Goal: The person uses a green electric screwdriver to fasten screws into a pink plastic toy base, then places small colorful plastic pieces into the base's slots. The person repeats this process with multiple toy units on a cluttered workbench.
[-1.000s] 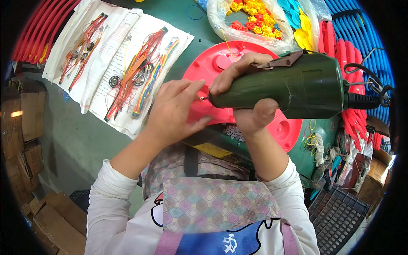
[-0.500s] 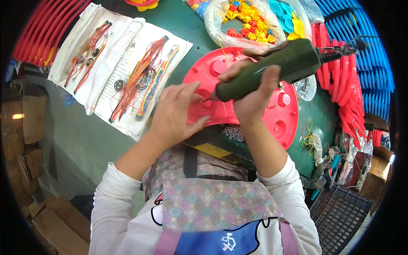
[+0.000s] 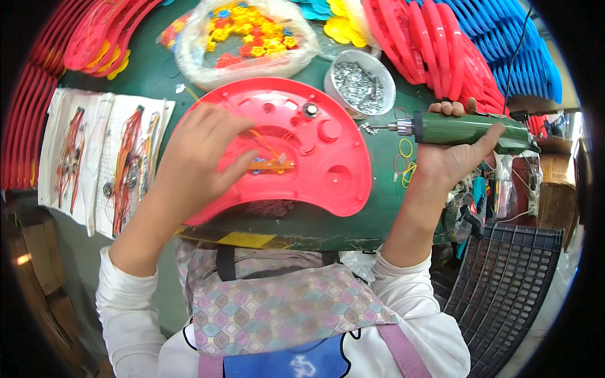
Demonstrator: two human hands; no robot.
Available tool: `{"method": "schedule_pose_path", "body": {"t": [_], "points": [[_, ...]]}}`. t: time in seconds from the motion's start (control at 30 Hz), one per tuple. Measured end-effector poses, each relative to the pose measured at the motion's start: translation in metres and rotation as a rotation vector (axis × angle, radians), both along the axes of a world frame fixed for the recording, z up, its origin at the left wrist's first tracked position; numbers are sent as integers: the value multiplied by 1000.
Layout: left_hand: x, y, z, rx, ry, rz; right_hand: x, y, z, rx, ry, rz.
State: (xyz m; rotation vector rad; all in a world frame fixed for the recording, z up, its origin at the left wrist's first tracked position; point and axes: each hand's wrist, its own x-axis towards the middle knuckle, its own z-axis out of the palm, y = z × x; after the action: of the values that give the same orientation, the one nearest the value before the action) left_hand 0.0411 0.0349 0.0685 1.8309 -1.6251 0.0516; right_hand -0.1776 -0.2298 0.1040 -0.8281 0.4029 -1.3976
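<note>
My right hand (image 3: 449, 157) is wrapped around a green electric screwdriver (image 3: 472, 131) to the right of a red curved plastic shell (image 3: 252, 201). The tool lies level with its tip pointing left, and small metal screws (image 3: 370, 128) seem to cling to that tip. Over the shell's left part hovers my left hand (image 3: 198, 151), slightly blurred, thumb and fingers apart with nothing visible between them. Beside its thumb, inside the shell, an orange strip-shaped circuit board (image 3: 274, 165) has thin wires attached. A small round silvery part (image 3: 310, 110) sits at the shell's upper right.
Behind the shell stand a white tub of screws (image 3: 359, 88) and a plastic bag of star-shaped pieces (image 3: 249, 38). Wire bundles (image 3: 129, 164) lie on white sheets at left. Red and blue plastic parts (image 3: 517, 57) are stacked far right, with rubber bands (image 3: 405, 160) nearer.
The screwdriver has moved off the shell to the right and turned so its tip faces left beside the screw tub. My left hand has lifted and blurred. The whole view has shifted.
</note>
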Motion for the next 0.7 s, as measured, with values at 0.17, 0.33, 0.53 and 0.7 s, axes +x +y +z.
{"method": "schedule_pose_path", "body": {"t": [0.17, 0.33, 0.53, 0.7], "points": [[0, -123, 2, -94, 245, -168, 13, -17, -19, -156, 49, -96], [-10, -212, -27, 55, -58, -222, 32, -34, -43, -340, 207, 32], [-10, -230, -28, 425, -293, -284, 48, -34, -66, -300, 313, 54], [-4, -233, -27, 489, -175, -367, 54, -37, -66, -264, 275, 28]]}}
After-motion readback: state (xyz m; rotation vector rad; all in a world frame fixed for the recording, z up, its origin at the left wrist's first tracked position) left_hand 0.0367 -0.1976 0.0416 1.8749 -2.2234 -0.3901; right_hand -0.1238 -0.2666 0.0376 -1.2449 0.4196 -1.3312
